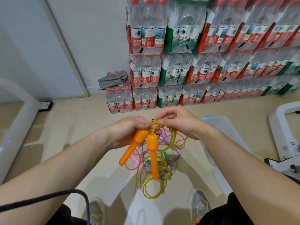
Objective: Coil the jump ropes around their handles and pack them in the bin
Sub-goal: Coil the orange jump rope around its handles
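Stacked water-bottle packs (211, 54) fill the upper right, with pale floor below. At centre the left hand (128, 132) grips one orange handle (129, 150), and the second handle (152, 156) hangs beside it. The right hand (178, 124) pinches the yellow rope (151, 187) just above them. This rope trails into the tangled pink and purple ropes (164, 148), so coiling it could drag them along. The clear bin (227, 135) waits at right.

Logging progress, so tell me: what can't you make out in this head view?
- Bin contents: right forearm covers most of it.
- Floor ropes: tangled, partly behind the orange handles; count unclear.
- Grip on the yellow rope: left hand and right hand overlap it.
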A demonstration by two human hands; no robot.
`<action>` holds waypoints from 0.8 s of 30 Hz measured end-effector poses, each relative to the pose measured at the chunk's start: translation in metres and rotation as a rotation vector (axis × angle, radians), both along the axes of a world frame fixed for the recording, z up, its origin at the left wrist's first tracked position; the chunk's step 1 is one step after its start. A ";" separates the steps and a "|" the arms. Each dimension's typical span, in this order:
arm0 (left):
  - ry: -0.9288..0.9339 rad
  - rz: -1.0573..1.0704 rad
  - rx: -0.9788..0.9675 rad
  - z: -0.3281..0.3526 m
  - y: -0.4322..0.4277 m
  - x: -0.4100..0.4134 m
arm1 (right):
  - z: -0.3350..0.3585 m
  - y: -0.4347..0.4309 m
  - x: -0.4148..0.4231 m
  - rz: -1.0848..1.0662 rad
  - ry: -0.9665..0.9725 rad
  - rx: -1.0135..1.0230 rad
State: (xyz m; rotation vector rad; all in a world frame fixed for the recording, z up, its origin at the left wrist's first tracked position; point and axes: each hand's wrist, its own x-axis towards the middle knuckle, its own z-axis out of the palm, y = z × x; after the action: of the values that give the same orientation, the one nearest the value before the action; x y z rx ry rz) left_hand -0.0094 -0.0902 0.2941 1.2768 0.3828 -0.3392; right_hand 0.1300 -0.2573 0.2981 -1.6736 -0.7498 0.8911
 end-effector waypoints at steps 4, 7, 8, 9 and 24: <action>-0.012 0.052 -0.004 -0.008 -0.003 0.000 | -0.001 0.004 -0.002 -0.010 -0.088 -0.039; 0.011 0.034 0.026 -0.010 -0.005 0.000 | -0.001 0.006 -0.003 -0.002 -0.175 -0.062; 0.020 0.033 0.039 -0.010 -0.007 0.001 | -0.001 0.006 -0.003 0.002 -0.189 -0.064; 0.031 0.030 0.051 -0.009 -0.010 0.001 | 0.000 0.006 -0.004 0.001 -0.198 -0.065; -0.036 -0.188 0.238 -0.009 -0.017 -0.003 | 0.009 -0.009 0.007 0.289 -0.487 -0.523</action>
State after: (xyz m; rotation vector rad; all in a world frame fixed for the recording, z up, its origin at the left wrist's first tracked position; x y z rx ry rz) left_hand -0.0127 -0.1071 0.2850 1.5552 0.2787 -0.4391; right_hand 0.1371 -0.2663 0.3071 -2.3330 -1.1823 0.9392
